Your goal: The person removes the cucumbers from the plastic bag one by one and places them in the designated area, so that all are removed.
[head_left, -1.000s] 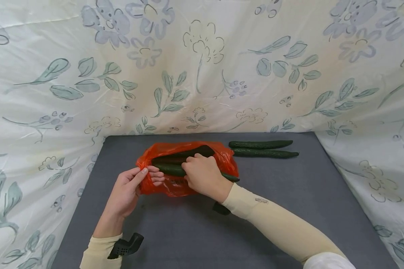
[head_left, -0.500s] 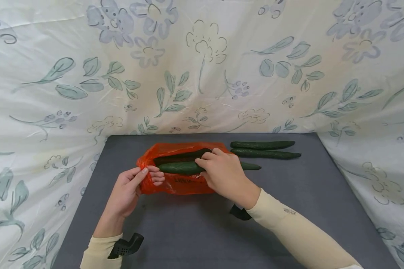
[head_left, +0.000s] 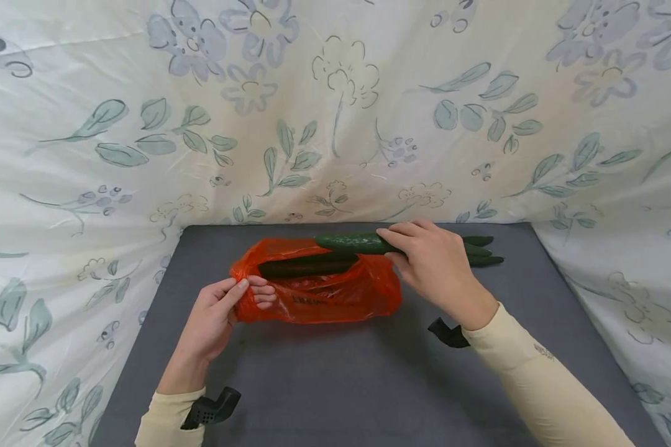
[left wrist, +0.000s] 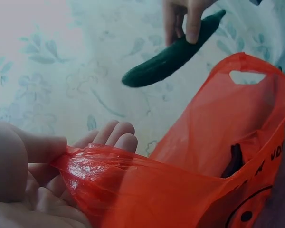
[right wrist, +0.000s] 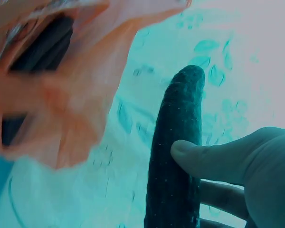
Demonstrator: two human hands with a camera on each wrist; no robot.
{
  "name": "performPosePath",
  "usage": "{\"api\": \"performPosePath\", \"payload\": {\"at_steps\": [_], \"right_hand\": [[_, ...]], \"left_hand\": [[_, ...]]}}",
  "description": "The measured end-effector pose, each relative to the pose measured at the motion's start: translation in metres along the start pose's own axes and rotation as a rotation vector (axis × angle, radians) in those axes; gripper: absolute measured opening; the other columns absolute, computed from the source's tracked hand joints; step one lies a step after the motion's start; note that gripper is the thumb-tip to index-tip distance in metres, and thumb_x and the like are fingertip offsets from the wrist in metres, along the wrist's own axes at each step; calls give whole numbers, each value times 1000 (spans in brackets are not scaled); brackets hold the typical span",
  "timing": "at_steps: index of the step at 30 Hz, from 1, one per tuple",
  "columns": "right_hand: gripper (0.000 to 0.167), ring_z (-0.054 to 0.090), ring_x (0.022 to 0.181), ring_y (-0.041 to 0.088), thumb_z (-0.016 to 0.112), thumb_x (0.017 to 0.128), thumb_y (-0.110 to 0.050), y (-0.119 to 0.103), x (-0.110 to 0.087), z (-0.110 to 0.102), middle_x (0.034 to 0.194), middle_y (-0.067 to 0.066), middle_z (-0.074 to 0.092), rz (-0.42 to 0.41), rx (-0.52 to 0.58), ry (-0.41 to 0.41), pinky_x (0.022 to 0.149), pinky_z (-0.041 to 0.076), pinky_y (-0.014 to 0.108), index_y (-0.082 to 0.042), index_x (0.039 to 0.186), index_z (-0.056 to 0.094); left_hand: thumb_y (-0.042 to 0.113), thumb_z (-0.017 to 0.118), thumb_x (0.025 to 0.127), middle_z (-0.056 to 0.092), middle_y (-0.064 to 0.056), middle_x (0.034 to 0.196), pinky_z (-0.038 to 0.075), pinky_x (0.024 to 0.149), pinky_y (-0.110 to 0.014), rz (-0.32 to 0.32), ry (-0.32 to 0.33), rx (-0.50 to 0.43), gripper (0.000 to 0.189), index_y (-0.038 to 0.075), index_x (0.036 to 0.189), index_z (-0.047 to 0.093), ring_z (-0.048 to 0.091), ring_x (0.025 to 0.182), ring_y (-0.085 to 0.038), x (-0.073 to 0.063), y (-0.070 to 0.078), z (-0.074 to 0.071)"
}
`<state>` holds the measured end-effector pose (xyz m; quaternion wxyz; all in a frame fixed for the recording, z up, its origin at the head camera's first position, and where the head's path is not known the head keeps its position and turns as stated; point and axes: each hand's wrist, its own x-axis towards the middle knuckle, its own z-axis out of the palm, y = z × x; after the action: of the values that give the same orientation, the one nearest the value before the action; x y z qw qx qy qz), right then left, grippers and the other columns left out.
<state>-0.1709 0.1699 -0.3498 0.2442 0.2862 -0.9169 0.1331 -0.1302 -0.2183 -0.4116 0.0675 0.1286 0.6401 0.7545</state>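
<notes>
My right hand [head_left: 433, 264] grips a dark green cucumber [head_left: 349, 243] around its middle, thumb on one side and fingers on the other in the right wrist view. The cucumber is up in the air above the bag's right part, clear of its opening. My left hand [head_left: 220, 310] pinches the left end of a red plastic bag [head_left: 341, 310] between thumb and index finger, its other fingers under the film. Inside the bag's open mouth lies dark cucumber-like produce [head_left: 307, 267]. The left wrist view shows the held cucumber [left wrist: 161, 66] above the bag [left wrist: 166, 190].
Two more cucumbers [head_left: 483, 261] lie side by side at the back right of the grey table [head_left: 324, 385], partly hidden behind my right hand. A white floral cloth [head_left: 335, 124] hangs behind the table and along its sides.
My right hand has drawn the cucumber out of the bag, up and to the right, towards the two on the table. The left hand keeps its pinch on the bag.
</notes>
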Motion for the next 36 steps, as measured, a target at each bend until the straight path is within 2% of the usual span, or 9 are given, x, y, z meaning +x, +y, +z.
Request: {"api": "performPosePath", "payload": {"at_steps": [6, 14, 18, 22, 31, 36], "right_hand": [[47, 69, 110, 29, 92, 88, -12, 23, -9, -4, 122, 5, 78, 40, -21, 28, 57, 62, 47, -15, 133, 80], [47, 69, 108, 31, 93, 87, -11, 49, -22, -5, 121, 8, 78, 51, -67, 29, 58, 62, 49, -12, 131, 80], [47, 69, 101, 31, 94, 85, -11, 60, -30, -1, 119, 9, 78, 54, -80, 28, 53, 59, 46, -10, 130, 80], [47, 67, 93, 29, 94, 84, -11, 68, -35, 2, 117, 9, 79, 51, -74, 31, 50, 57, 43, -10, 129, 81], [48, 69, 100, 30, 93, 85, -9, 84, -47, 8, 120, 10, 78, 67, -62, 33, 52, 57, 45, -10, 131, 80], [50, 67, 97, 29, 94, 84, -8, 88, -55, 13, 120, 10, 78, 74, -54, 25, 52, 56, 43, -9, 131, 80]], "left_hand": [[14, 50, 117, 79, -12, 111, 65, 92, -38, -6, 8, 3, 38, -22, 125, 61, 79, 98, -20, -1, 0, 0], [14, 50, 118, 79, -13, 111, 64, 92, -39, -5, 7, 4, 40, -24, 126, 58, 79, 99, -21, -1, 1, 0], [15, 50, 117, 79, -13, 111, 64, 93, -41, -12, 8, 12, 42, -25, 126, 57, 79, 99, -22, -2, 1, -1], [15, 51, 117, 78, -14, 112, 65, 92, -41, -19, 9, 6, 41, -25, 126, 58, 79, 98, -22, -3, 2, 0], [15, 50, 118, 79, -14, 112, 63, 94, -43, -9, 0, 14, 43, -26, 128, 56, 79, 101, -24, -2, 2, 0], [15, 50, 118, 79, -14, 111, 63, 95, -43, -12, 2, 25, 44, -27, 128, 55, 79, 101, -24, -5, 1, -1]]}}
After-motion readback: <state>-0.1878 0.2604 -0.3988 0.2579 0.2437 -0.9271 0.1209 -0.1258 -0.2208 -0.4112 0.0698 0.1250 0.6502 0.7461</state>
